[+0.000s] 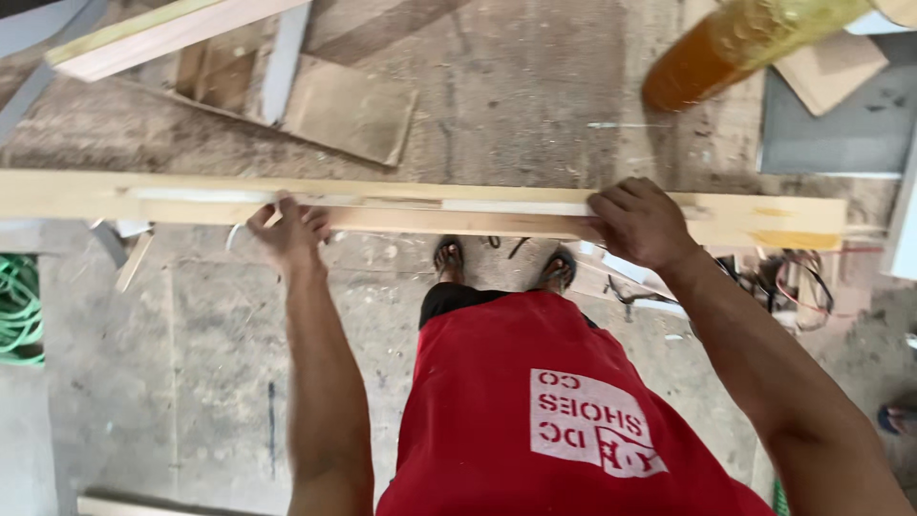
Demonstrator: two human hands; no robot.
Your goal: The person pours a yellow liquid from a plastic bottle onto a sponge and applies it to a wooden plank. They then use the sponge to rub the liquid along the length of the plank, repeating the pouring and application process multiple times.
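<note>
At the far left edge, a coil of green hose (17,311) lies on the dusty concrete floor (191,382), and above it a pale plank (162,33) slants across the top left corner, over a flat sheet of brown cardboard (349,110) farther off. Across the middle of the view runs a long wooden board (458,205), level from the left edge almost to the right one, with a thin whitish strip (516,206) lying along its top face. The left hand (287,234) grips the board's near edge left of centre, fingers curled up around the wood and the thumb pointing upward; a loose pale curl (234,234), perhaps tape or a shaving, hangs just beside it. Between the two forearms, below the board, two sandalled feet (501,263) stand on the floor, and nearer still a red shirt (564,411) fills the bottom centre. The right hand (640,225) lies on the board right of centre, palm down, fingers folded over the far end of the whitish strip and pressing it against the wood. Beyond that hand, at the top right, a blurred orange-yellow cylinder (726,48) juts in from the upper edge; what it is cannot be told. A yellowish smear (793,239) marks the board's right end. Under that end a tangle of dark and red wires (793,287) sits on the floor, and a grey panel (841,134) lies at the far right.
</note>
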